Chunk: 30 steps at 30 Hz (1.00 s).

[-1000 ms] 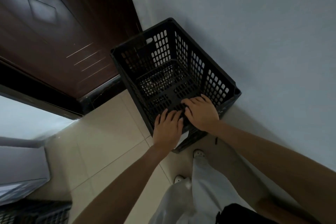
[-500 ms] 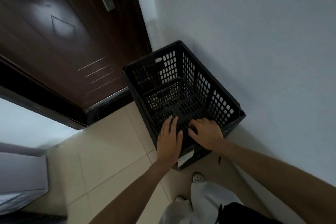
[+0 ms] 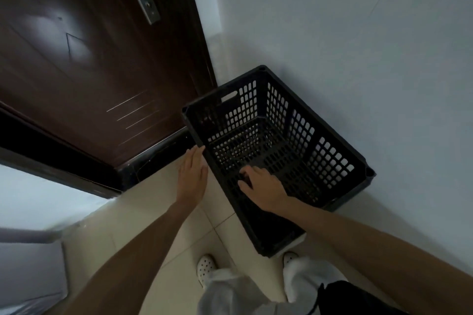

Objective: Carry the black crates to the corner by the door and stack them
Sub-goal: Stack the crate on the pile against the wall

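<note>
Black crate [image 3: 279, 146] sits on the floor in the corner between door [image 3: 89, 59] and wall, left hand [image 3: 192, 176] flat and spread beside its rim, right hand [image 3: 261, 184] loosely spread over it, placement seemingly finishing; next means fetching another crate

Black crate [image 3: 279, 146] by door [image 3: 84, 59]; both hands open.
</note>
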Tool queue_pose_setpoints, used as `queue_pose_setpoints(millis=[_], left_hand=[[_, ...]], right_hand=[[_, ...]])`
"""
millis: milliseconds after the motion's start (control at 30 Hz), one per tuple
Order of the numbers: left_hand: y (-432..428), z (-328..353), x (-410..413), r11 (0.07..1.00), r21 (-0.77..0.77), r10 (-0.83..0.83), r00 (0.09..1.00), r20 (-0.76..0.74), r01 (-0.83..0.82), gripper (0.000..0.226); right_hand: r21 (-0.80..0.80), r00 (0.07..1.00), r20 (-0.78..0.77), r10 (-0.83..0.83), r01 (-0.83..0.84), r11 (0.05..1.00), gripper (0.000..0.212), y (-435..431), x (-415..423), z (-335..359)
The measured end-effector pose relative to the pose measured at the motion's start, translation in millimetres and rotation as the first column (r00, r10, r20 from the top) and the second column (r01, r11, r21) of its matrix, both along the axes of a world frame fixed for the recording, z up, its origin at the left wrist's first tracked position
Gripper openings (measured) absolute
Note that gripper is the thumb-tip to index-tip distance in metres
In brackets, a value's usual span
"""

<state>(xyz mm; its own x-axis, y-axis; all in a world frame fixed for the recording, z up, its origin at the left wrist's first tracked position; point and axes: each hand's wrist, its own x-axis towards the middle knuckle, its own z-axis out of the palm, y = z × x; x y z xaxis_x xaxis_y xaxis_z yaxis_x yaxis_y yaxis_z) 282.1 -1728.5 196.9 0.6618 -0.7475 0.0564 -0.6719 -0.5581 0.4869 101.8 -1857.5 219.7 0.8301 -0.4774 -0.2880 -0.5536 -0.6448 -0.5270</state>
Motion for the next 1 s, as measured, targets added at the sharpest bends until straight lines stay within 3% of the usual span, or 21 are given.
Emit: queue_pose_setpoints(millis=[200,367,567,833,1000], left_hand=[[-20,0,68,0.992,-0.029,-0.122,0.992,0.016,0.123,0.052],[-42,3,145,0.942,0.054,-0.336,0.933,0.129,0.332,0.051],[-87,24,185,0.849,0.181,-0.526,0.822,0.218,0.495,0.058],[-127,9,197,0.717,0.39,-0.664,0.736,0.131,0.577,0.075],[-136,6,202,0.657,0.436,-0.716,0.69,0.107,0.615,0.074]], right_hand=[[-0.11,0.991,0.043,-0.13,0.134,0.985,0.053,27,97,11],[-0.182,0.955,-0.048,-0.292,0.279,0.943,0.063,42,156,6],[-0.249,0.888,-0.112,-0.446,0.41,0.878,0.062,57,161,-8],[-0.307,0.878,-0.095,-0.469,0.422,0.853,0.052,56,164,-3],[-0.337,0.876,-0.094,-0.474,0.42,0.843,0.05,51,168,-7]])
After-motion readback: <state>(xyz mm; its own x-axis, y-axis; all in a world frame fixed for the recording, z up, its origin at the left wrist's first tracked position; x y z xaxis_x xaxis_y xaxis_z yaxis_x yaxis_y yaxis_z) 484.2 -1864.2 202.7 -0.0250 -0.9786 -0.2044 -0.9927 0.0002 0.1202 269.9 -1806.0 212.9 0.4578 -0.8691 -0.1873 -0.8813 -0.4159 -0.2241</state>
